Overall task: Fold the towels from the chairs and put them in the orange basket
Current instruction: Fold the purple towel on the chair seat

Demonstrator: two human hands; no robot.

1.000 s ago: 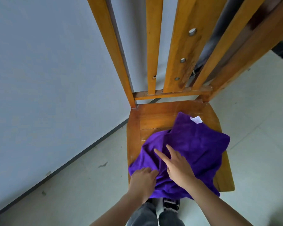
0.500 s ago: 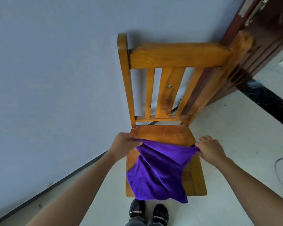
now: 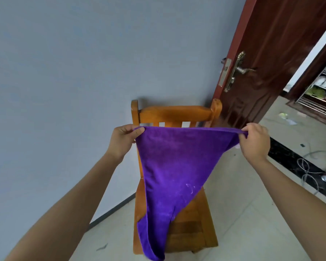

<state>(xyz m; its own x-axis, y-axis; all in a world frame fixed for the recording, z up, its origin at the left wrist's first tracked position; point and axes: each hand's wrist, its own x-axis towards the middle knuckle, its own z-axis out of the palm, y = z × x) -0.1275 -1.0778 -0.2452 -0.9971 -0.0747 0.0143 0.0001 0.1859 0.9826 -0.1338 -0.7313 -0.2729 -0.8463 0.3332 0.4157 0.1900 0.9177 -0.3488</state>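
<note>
Between both hands hangs the purple towel [image 3: 173,166], top edge pulled taut. L hand [image 3: 123,141] pinches the top-left corner, thumb over curled fingers; R hand [image 3: 255,143] grips the top-right corner, knuckles up. Arms reach fwd, hands level and well apart, in front of the wooden chair's [image 3: 177,113] top rail. Below the hands the cloth narrows and dangles past the seat's front edge. Vs 0.5 s ago: hands were down at seat level w/ the towel draped on the seat; now both are raised.
</note>
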